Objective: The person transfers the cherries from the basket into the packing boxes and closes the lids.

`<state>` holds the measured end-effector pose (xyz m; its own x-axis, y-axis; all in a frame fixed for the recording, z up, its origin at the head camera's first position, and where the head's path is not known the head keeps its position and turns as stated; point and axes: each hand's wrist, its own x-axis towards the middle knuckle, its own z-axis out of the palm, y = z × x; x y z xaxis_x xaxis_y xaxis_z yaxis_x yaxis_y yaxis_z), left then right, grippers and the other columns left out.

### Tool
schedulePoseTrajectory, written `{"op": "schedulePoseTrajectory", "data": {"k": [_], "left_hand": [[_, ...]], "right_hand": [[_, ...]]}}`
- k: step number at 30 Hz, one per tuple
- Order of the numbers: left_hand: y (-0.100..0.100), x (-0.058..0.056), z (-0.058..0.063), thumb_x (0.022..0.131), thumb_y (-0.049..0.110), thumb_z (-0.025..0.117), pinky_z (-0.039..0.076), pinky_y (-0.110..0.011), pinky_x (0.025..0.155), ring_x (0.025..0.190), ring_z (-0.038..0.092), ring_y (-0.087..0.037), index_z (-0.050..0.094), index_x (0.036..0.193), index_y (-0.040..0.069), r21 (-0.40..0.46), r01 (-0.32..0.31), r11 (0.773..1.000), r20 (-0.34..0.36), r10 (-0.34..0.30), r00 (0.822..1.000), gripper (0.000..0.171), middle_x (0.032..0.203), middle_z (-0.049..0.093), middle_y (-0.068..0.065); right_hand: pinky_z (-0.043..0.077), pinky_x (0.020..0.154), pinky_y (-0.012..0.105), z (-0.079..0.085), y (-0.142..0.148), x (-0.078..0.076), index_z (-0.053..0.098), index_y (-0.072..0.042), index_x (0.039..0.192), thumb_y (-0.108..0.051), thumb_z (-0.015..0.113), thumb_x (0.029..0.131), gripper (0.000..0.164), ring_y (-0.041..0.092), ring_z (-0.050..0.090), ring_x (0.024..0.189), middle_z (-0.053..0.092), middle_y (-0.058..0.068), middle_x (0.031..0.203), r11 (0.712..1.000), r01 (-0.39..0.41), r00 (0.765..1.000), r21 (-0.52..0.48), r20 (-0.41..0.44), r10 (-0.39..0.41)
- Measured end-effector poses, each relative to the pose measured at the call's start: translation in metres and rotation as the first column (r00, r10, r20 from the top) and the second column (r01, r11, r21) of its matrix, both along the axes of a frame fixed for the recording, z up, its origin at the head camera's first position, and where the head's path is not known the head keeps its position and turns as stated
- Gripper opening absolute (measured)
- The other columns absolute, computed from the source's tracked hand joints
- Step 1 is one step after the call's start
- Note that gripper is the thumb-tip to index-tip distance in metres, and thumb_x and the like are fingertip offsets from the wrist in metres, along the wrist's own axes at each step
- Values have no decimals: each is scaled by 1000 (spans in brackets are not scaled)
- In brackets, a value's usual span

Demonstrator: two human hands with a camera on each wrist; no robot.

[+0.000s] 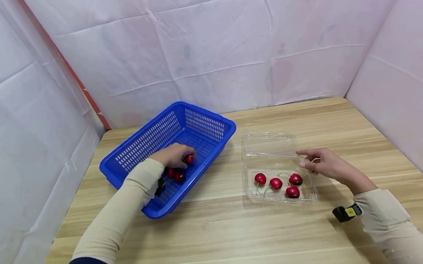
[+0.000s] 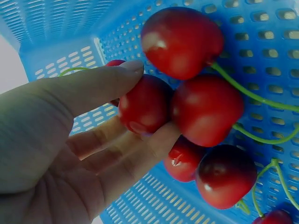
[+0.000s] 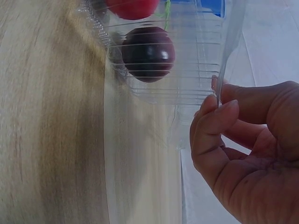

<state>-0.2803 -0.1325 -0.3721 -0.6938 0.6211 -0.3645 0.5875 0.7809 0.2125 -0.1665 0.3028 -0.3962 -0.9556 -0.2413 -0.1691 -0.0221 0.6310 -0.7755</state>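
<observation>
In the head view my left hand (image 1: 173, 155) reaches down into a blue plastic basket (image 1: 229, 128). Between its thumb and fingers it pinches a red cherry (image 2: 145, 105); more cherries (image 2: 208, 111) with green stems lie right beside it on the basket floor. On the right, a clear plastic clamshell box (image 1: 269, 145) lies with its lid up, and several cherries (image 1: 276, 183) sit inside. My right hand (image 1: 331, 164) pinches the thin edge of this box at its right side, thumb against the fingers in the right wrist view.
Both containers stand on a wood-grain table (image 1: 215, 239), basket at left and box at right. Pale patterned cloth (image 1: 217, 41) hangs behind and on both sides. A small black device (image 1: 345, 213) is strapped at the right wrist.
</observation>
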Motion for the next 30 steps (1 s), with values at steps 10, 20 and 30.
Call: {"op": "schedulePoseTrajectory", "data": {"k": [10, 20, 30], "left_hand": [[-6, 3, 7, 88, 10, 68, 49, -42, 87, 101, 58, -26, 60, 127, 14, 29, -63, 998, 3, 63, 998, 41, 114, 62, -10], [-11, 6, 12, 87, 11, 70, 51, -41, 84, 97, 59, -25, 61, 125, 11, 69, -69, 995, 2, 69, 998, 39, 112, 62, -11], [-15, 11, 22, 86, 14, 71, 51, -41, 84, 97, 60, -24, 60, 126, 10, 101, -99, 990, -51, 105, 993, 41, 112, 64, -9]], "right_hand": [[47, 58, 29, 0, -1, -1, 40, 12, 138, -9, 56, 96, 49, 12, 50, 66, 55, 17, 88, 1000, 2, 1000, 9, 1, -2], [47, 58, 29, 0, 0, -1, 40, 12, 138, -9, 56, 96, 49, 12, 51, 66, 55, 14, 86, 1000, 8, 1000, 8, 0, -8], [45, 56, 29, 0, 0, -1, 41, 11, 138, -11, 56, 96, 50, 11, 49, 64, 54, 11, 84, 1000, 10, 1000, 4, 3, -10]]}}
